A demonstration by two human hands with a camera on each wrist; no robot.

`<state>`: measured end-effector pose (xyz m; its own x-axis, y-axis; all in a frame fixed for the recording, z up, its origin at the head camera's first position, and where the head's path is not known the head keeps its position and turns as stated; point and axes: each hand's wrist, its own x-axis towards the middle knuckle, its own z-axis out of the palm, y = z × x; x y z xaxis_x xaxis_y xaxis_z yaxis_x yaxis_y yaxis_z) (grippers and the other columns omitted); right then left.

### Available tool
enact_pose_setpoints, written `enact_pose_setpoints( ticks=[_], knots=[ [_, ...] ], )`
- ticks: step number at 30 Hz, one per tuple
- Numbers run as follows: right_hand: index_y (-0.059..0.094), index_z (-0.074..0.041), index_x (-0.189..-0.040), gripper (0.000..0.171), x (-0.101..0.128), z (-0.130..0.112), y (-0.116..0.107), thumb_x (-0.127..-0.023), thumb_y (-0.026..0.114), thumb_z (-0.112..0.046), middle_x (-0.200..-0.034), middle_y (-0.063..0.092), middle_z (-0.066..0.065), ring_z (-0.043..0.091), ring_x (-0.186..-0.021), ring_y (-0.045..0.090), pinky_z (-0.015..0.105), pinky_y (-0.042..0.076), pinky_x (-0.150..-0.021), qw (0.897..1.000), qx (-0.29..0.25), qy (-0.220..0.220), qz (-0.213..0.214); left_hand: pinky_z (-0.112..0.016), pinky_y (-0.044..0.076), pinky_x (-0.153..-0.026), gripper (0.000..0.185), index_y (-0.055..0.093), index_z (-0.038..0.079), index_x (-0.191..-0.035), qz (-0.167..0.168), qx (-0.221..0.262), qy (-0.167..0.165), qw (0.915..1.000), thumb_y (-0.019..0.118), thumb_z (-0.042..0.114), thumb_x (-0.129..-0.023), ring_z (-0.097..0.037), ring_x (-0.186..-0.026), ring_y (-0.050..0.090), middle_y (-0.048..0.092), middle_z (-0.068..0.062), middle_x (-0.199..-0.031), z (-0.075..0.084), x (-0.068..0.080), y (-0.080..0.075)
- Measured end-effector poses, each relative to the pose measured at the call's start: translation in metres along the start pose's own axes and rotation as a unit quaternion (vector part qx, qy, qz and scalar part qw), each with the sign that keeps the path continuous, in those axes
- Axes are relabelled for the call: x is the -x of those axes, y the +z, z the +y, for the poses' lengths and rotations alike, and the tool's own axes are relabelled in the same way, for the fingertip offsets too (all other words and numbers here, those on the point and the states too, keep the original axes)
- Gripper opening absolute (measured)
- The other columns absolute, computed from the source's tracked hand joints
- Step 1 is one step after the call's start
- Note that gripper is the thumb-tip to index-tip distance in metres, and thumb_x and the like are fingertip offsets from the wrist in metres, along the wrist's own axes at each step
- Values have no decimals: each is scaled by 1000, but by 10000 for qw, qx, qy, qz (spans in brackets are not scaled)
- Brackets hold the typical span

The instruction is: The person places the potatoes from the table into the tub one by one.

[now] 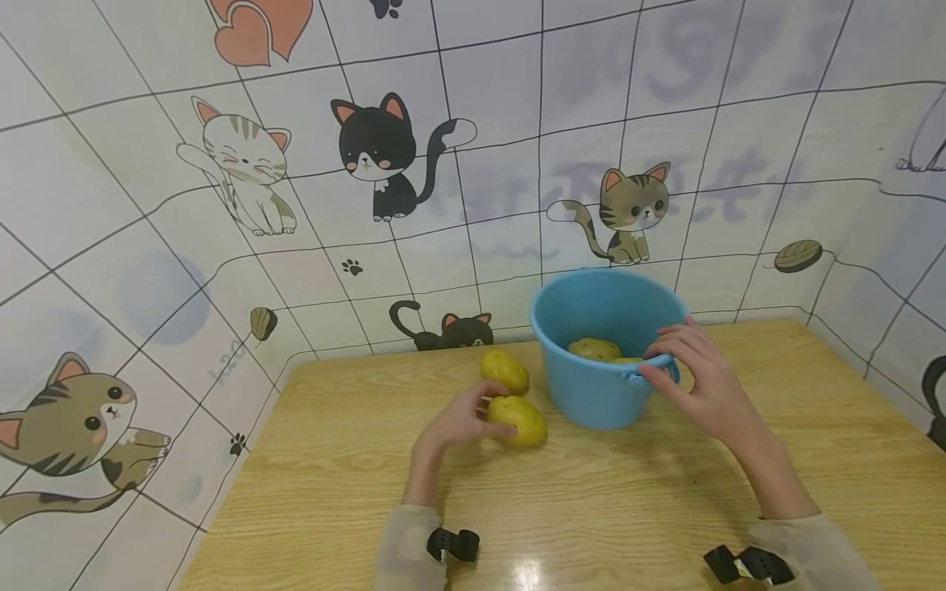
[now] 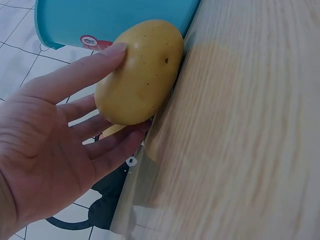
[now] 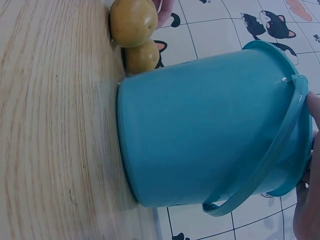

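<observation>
Here, quick pass:

Left hand: the left hand [image 1: 460, 423] is laid against the near oval yellow potato [image 1: 519, 419] on the light wooden table [image 1: 347, 484]; fingers are mostly straight, thumb over the top and fingers underneath, so the potato is cupped rather than clamped.

Right hand: the right hand [image 1: 691, 379] is set on the rim of the round blue plastic bucket [image 1: 591, 394], fingers curled over the edge by the handle mount.

Potatoes: a second yellow potato [image 1: 505, 370] lies just behind the first, near the bucket's left wall; at least one more potato [image 1: 594, 349] is seen inside the bucket.

Bucket: upright, its thin blue bail handle [image 3: 260, 165] hanging down the outside.

Risk: the loosely cupped potato could be lost and rolled along the smooth table, since no firm pinch is seen; the light bucket could be tipped or slid if the rim is pulled sideways.

Surface: glossy pale wood grain, a light glare at the near edge.

Room: white tiled wall sheets [image 1: 517, 123] printed with cartoon cats, hearts and paw marks are wrapped around the table's back and sides.
</observation>
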<state>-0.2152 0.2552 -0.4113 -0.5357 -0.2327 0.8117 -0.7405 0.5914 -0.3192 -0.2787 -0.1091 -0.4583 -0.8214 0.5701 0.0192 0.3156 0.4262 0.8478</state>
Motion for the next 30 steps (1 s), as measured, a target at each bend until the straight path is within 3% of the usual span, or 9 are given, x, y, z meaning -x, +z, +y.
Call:
enact_pose_setpoints(
  ticks=[9,17,25,30],
  knots=[
    [68,-11,-99,23,-1,-2,-2,-97,69,-33,-101,64,4,31,-116,51,46,18,-122,10000,24,43,-26,-38,50,-98,73,53,6,-141,-272,30,88,9996,88,14,-78,-24,-117,55,56,-5,-136,2,0,2],
    [68,-11,-98,24,-1,-1,-1,-97,69,-35,-102,64,6,32,-118,50,51,19,-121,10000,-25,32,17,-38,47,-99,75,54,10,-143,-406,-166,108,9990,89,15,-77,-19,-116,54,56,-2,-135,1,-1,2],
    [68,-12,-98,23,-1,0,-1,-97,70,-34,-102,64,5,31,-118,51,50,19,-121,10000,-18,25,26,-35,48,-91,72,61,19,-136,-186,-309,-70,9993,93,24,-72,-15,-105,56,60,5,-124,-1,-2,3],
    [68,-11,-98,24,-1,0,-1,-97,69,-35,-101,65,4,31,-117,51,49,19,-121,10000,-17,14,15,-34,49,-90,71,62,19,-134,-64,-275,-32,9996,94,23,-70,-14,-104,56,61,7,-122,-2,-2,3]
  ],
)
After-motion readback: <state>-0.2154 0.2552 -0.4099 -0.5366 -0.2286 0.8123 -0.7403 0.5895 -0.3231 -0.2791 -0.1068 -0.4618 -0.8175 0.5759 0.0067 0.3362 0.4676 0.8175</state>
